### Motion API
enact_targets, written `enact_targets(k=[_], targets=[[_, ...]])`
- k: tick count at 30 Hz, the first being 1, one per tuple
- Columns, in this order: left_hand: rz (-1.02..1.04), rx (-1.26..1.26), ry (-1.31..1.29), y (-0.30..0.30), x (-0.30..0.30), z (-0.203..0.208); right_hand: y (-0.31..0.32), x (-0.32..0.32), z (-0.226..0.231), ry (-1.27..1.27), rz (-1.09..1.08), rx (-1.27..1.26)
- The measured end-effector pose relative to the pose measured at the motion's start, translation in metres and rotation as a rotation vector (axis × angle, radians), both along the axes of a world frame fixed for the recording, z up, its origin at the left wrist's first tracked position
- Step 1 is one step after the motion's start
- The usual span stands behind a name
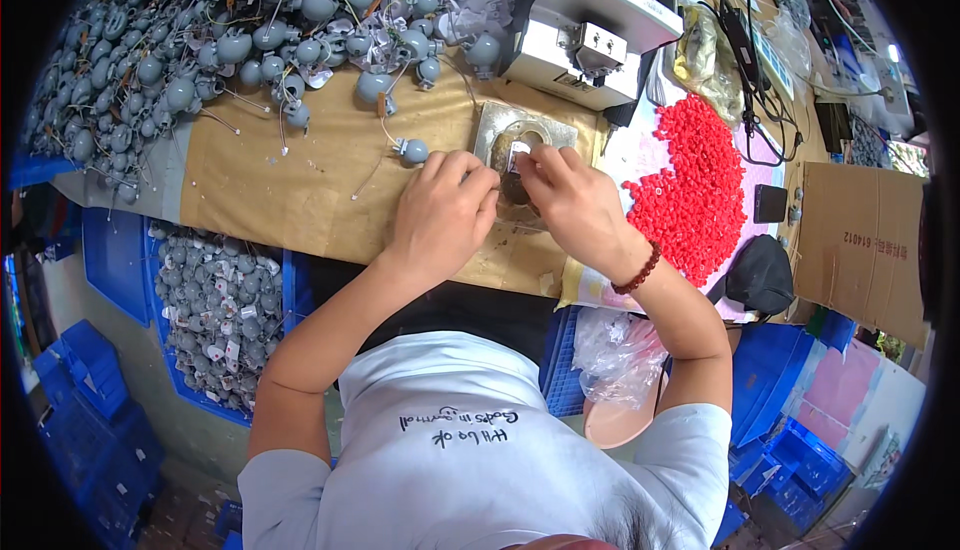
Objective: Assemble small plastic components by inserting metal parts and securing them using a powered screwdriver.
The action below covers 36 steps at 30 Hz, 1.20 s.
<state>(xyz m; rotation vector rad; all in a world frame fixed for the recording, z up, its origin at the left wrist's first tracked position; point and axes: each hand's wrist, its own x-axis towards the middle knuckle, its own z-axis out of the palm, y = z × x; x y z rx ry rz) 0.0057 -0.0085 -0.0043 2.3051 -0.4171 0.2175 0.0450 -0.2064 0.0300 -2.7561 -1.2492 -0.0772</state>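
My left hand (443,212) and my right hand (568,200) meet over a small grey metal plate (493,122) on the brown paper-covered bench. Between the fingertips of both hands is a small white piece (519,155), pinched above a round fixture on the plate. A red bead bracelet circles my right wrist. One grey bulb-shaped part with a wire (411,151) lies just left of my left hand. What the fingers hide beneath them is not visible.
A big heap of grey bulb-shaped parts (200,40) fills the bench's far left. A white machine (590,35) stands behind the plate. Red small pieces (700,190) lie in a pile at right. A blue crate (215,310) of grey parts sits below the bench at left, a cardboard box (860,240) at far right.
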Motion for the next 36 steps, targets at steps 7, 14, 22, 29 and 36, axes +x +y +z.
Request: enact_targets(k=[7,14,22,29,36], targets=[[0.011,0.021,-0.012,-0.004,-0.002,0.001,0.004,-0.005,-0.005,0.025,-0.004,-0.116],[0.050,0.256,-0.201,-0.022,-0.002,-0.001,-0.009,-0.007,-0.011,-0.006,0.033,0.124],[-0.063,0.394,-0.216,-0.024,0.004,-0.013,-0.083,-0.001,-0.005,0.460,-0.356,0.626],[-0.174,0.316,-0.175,-0.012,0.016,-0.004,-0.071,-0.017,-0.034,0.203,-0.191,0.464],[-0.160,0.299,-0.190,-0.012,0.016,-0.008,-0.061,-0.003,-0.037,1.019,-0.573,1.334]])
